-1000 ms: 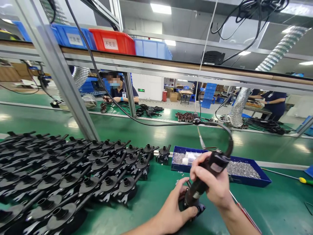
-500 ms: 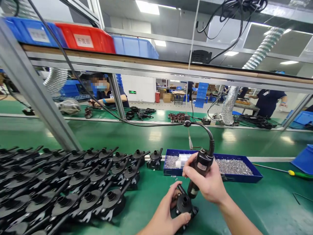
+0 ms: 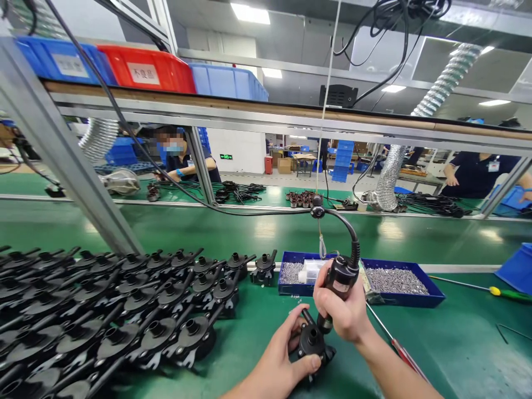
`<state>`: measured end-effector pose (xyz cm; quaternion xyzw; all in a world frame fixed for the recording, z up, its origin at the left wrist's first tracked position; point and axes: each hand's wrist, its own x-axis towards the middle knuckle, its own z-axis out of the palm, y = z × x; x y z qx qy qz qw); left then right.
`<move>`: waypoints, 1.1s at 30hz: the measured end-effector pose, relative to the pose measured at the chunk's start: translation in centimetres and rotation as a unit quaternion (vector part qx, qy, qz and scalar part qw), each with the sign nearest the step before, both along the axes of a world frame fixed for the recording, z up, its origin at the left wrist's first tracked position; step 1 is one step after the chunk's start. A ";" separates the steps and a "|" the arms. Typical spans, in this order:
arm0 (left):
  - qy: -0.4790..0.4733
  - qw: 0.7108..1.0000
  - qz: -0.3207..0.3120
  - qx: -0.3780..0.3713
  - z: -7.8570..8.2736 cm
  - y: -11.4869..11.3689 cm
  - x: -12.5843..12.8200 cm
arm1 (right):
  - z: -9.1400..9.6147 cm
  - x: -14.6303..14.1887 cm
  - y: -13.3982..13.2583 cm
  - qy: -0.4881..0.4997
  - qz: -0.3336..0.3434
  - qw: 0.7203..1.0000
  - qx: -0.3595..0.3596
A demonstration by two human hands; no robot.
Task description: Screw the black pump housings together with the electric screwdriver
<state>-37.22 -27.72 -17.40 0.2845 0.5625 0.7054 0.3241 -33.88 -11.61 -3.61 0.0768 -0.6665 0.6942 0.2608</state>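
My right hand point(image 3: 344, 313) is wrapped round a black electric screwdriver point(image 3: 337, 284) that hangs by a cable from above. Its tip stands nearly upright on a black round pump part point(image 3: 312, 342) on the green table point(image 3: 457, 343). My left hand point(image 3: 282, 357) grips that part from the left and below, with the thumb along its front. Just behind the hands lies a shallow blue tray of small silver screws point(image 3: 394, 281).
Rows of several identical black parts point(image 3: 124, 310) fill the table to the left. A screwdriver with a red handle point(image 3: 401, 352) lies right of my arm, a yellow-green one point(image 3: 505, 293) farther right. Other people work behind the frame post point(image 3: 62, 149).
The electric screwdriver has swung from a slant to nearly upright over the part. My view shifted to the right and lower. Both hands kept their hold.
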 end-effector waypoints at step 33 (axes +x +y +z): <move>0.073 0.993 -0.081 0.039 1.1 0.0 -2.2 | -0.3 2.3 -0.9 -0.025 0.142 0.988 -0.050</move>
